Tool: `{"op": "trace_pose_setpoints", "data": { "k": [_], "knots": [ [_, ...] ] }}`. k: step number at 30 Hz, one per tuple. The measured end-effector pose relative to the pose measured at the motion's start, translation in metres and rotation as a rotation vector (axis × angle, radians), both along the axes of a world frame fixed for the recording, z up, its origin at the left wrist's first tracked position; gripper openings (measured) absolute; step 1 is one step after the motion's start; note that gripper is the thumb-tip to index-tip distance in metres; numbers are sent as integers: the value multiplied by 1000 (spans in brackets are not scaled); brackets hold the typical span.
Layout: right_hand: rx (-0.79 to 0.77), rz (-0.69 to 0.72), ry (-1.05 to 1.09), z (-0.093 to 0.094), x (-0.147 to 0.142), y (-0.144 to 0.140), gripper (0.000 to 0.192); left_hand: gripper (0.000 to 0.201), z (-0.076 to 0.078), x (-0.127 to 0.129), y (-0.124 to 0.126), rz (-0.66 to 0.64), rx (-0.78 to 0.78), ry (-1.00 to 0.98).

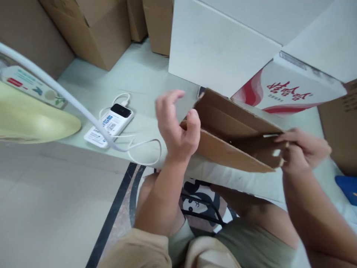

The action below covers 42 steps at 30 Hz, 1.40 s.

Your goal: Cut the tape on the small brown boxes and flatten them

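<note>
A flat brown cardboard piece, partly folded with flaps, lies tilted over the edge of a pale table above my lap. My left hand grips its left edge with the thumb against the cardboard and the fingers curled above. My right hand pinches the right end of the cardboard, near a cut-out flap. My knees and a patterned stool show below the cardboard.
A white power bank with a coiled white cable lies on the table to the left. A large white carton with red print stands behind the cardboard. Brown boxes line the back. A yellow rounded object sits at left, a blue item at right.
</note>
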State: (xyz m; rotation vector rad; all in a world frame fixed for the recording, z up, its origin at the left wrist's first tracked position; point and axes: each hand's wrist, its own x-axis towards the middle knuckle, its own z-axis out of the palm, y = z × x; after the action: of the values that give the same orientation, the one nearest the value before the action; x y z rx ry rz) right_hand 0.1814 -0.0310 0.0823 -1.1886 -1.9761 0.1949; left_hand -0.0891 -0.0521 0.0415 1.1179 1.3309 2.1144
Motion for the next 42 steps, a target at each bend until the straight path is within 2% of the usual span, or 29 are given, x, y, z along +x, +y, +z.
{"op": "trace_pose_setpoints", "data": {
  "k": [2, 4, 8, 11, 15, 20, 22, 24, 26, 30, 35, 37, 40, 42],
  "knots": [
    [104, -124, 114, -16, 21, -22, 29, 13, 0, 14, 5, -166, -36, 48],
    [122, -218, 194, -35, 32, -34, 32, 18, 1, 32, 10, -277, -55, 33],
    [-103, -220, 312, -71, 42, -39, 38, 30, -1, 62, 18, -347, -128, -82],
    [-195, -247, 395, -84, 47, -38, 44, 36, -5, 72, 25, -348, -171, -55],
    [-246, -172, 535, -79, 54, -38, 54, 41, -13, 77, 33, -408, -152, 9],
    [-228, -112, 599, -74, 68, -44, 18, 31, -21, 87, 36, -476, -146, 29],
    [-220, -78, 591, -79, 74, -46, 24, 36, -25, 88, 39, -455, -133, 84],
    [-207, -39, 584, -84, 79, -47, 37, 43, -27, 87, 42, -427, -106, 185],
    [-194, -32, 577, -89, 81, -48, 46, 38, -28, 85, 44, -421, -112, 269],
    [-152, -74, 558, -90, 78, -48, 33, 19, -28, 84, 42, -431, -190, 316],
    [-121, -98, 583, -87, 77, -46, 38, 21, -32, 86, 40, -401, -86, 338],
    [-176, -148, 608, -88, 81, -42, 42, 20, -35, 82, 44, -365, -63, 307],
    [-341, -242, 598, -89, 86, -38, 50, 14, -40, 68, 57, -316, -50, 169],
    [-472, -222, 621, -90, 85, -37, 56, 13, -45, 55, 66, -326, -59, 16]
  ]
}}
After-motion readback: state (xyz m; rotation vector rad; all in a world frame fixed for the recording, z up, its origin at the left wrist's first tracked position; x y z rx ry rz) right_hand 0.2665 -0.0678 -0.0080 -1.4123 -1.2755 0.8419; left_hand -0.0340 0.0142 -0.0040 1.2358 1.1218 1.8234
